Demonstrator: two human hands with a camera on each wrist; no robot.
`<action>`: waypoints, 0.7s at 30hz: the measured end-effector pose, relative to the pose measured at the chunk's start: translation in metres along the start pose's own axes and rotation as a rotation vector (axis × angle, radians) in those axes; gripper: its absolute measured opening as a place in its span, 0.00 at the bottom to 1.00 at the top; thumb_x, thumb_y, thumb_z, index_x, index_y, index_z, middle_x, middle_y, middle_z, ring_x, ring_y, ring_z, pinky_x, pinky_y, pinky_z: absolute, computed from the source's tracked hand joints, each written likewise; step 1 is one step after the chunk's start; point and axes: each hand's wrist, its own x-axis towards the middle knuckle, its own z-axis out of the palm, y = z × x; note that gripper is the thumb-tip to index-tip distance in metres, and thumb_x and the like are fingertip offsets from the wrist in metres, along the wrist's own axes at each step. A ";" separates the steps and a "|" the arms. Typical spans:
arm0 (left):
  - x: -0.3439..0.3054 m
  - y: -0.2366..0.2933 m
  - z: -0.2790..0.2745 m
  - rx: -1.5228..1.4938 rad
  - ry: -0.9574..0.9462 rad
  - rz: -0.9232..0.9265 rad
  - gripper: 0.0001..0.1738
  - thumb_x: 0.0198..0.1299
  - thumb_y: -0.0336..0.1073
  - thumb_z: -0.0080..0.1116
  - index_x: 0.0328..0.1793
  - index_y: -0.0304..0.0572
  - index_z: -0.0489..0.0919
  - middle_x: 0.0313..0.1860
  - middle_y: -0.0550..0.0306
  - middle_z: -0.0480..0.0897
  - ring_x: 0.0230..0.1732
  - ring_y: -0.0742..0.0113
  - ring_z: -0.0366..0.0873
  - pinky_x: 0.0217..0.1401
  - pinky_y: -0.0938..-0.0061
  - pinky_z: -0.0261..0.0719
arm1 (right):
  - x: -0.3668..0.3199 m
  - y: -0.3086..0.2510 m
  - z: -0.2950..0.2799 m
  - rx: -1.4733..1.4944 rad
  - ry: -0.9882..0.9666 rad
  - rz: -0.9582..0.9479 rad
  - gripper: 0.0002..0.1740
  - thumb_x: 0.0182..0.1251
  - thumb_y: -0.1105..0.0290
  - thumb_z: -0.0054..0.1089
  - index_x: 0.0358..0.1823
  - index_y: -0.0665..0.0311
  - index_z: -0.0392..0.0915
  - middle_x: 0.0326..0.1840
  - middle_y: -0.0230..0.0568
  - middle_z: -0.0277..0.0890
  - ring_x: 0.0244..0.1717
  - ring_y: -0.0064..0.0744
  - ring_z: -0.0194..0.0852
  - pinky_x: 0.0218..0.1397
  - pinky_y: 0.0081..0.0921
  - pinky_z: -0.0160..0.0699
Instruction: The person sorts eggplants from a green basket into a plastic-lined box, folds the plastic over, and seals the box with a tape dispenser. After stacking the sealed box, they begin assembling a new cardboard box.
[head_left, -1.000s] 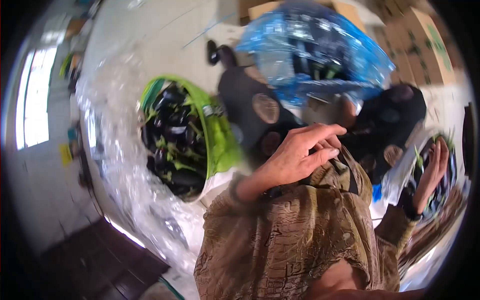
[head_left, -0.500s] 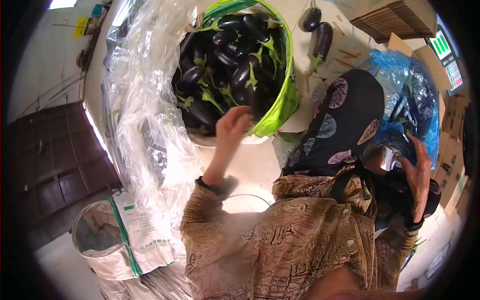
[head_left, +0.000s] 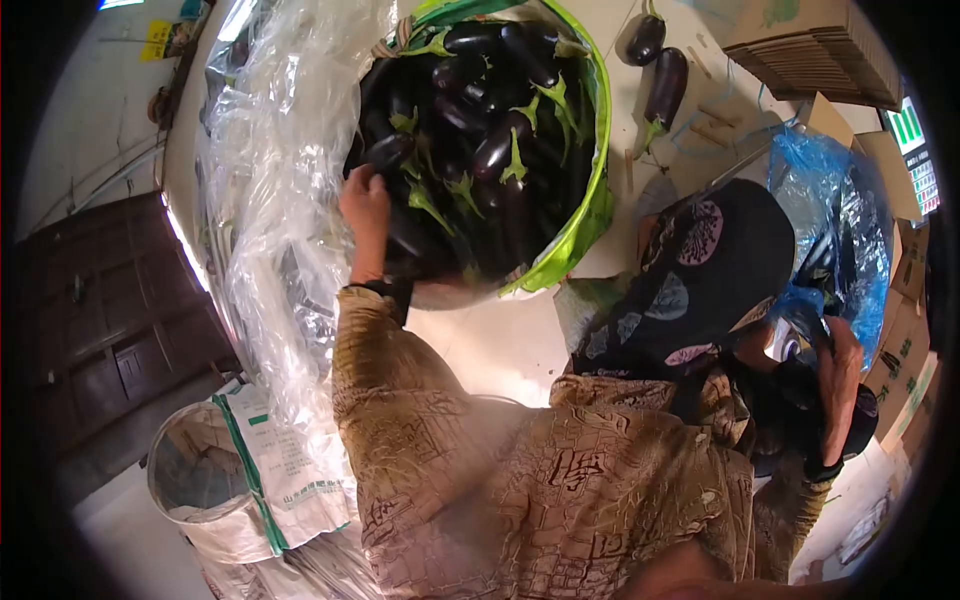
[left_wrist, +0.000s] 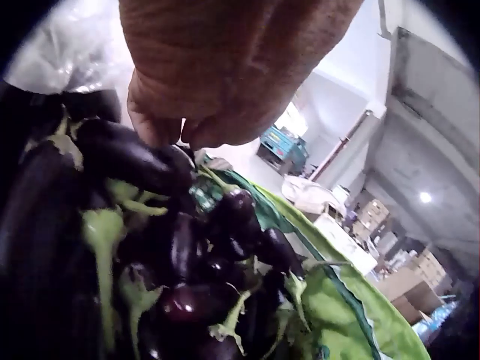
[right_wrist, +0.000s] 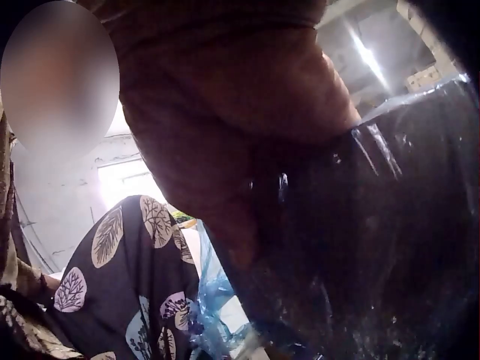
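A round basket with a green liner [head_left: 590,215] is heaped with dark purple eggplants [head_left: 500,140]. My left hand [head_left: 368,182] reaches in at its near left rim, fingertips curled onto one eggplant [left_wrist: 124,154]; the left wrist view shows that hand [left_wrist: 169,139] pinching it from above. At the far right, my right hand [head_left: 830,335] holds the lower edge of a blue plastic bag [head_left: 845,225] with dark eggplants inside. In the right wrist view, the right hand [right_wrist: 247,247] lies against the bag's film [right_wrist: 390,240].
A person in a dark leaf-patterned head cover [head_left: 710,270] sits between basket and bag. Two loose eggplants [head_left: 665,85] lie on the floor beyond. Stacked cardboard [head_left: 815,40] and a scale display [head_left: 915,140] are at the back right, clear plastic sheeting [head_left: 270,150] at the left, and a white sack [head_left: 240,470] at the lower left.
My left hand has moved from the basket's near edge to its left rim and closed on an eggplant. The right hand has dropped to the bag's lower edge. The view has shifted slightly.
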 end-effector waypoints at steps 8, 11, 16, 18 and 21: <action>0.046 0.082 0.048 0.407 0.048 0.401 0.24 0.51 0.42 0.67 0.54 0.44 0.78 0.49 0.47 0.82 0.54 0.45 0.79 0.53 0.51 0.76 | 0.008 -0.012 0.006 0.002 0.006 0.062 0.13 0.55 0.84 0.63 0.43 0.75 0.76 0.37 0.59 0.76 0.38 0.59 0.76 0.42 0.39 0.74; 0.084 0.038 0.058 0.574 -0.626 0.062 0.50 0.37 0.48 0.77 0.69 0.52 0.66 0.56 0.44 0.78 0.60 0.40 0.76 0.57 0.44 0.72 | 0.009 -0.013 0.007 0.029 -0.007 0.071 0.14 0.53 0.85 0.62 0.43 0.74 0.75 0.36 0.57 0.75 0.38 0.59 0.76 0.41 0.38 0.74; 0.065 0.026 0.034 0.621 -0.652 0.271 0.55 0.33 0.38 0.80 0.73 0.54 0.64 0.56 0.44 0.79 0.60 0.42 0.76 0.57 0.45 0.72 | 0.008 -0.017 0.011 0.083 0.025 0.159 0.15 0.53 0.85 0.62 0.44 0.73 0.75 0.39 0.57 0.76 0.40 0.59 0.76 0.44 0.38 0.75; 0.065 0.014 0.021 0.440 -0.580 0.481 0.51 0.39 0.37 0.78 0.73 0.53 0.64 0.55 0.44 0.79 0.59 0.43 0.76 0.56 0.49 0.74 | 0.008 -0.016 0.010 0.074 0.008 0.164 0.15 0.54 0.85 0.62 0.45 0.73 0.75 0.39 0.57 0.76 0.41 0.60 0.76 0.44 0.38 0.75; 0.063 0.038 0.006 0.522 -0.459 0.470 0.49 0.41 0.36 0.76 0.74 0.50 0.64 0.55 0.43 0.78 0.57 0.40 0.76 0.55 0.52 0.76 | 0.014 -0.017 0.008 0.068 -0.017 0.158 0.15 0.54 0.84 0.62 0.45 0.73 0.75 0.39 0.58 0.77 0.41 0.61 0.76 0.44 0.38 0.75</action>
